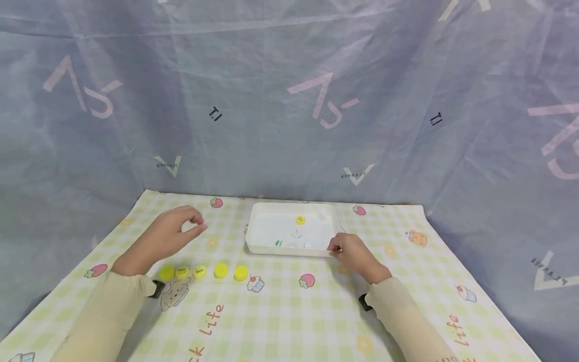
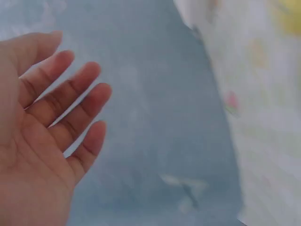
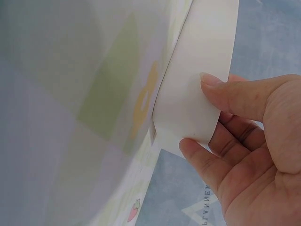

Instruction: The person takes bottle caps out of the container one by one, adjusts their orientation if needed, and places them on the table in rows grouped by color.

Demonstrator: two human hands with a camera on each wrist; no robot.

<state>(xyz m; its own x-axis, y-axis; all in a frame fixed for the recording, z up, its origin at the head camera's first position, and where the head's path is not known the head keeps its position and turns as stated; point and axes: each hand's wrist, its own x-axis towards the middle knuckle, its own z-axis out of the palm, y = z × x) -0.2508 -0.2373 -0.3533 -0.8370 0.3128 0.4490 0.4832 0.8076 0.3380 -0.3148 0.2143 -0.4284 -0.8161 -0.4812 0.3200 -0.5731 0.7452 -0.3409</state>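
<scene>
Right hand (image 1: 355, 254) gripping the near right corner of a white tray (image 1: 258, 241), thumb and fingers (image 3: 200, 148) curled round its wall. Left hand (image 1: 167, 234) raised above the checked tablecloth (image 1: 294, 311), fingers (image 2: 70, 101) loose and holding nothing, just beyond a row of five yellow caps (image 1: 203, 272). Tray at table centre near the back, holding one yellow cap (image 1: 300, 220) and small white pieces (image 1: 296, 234).
</scene>
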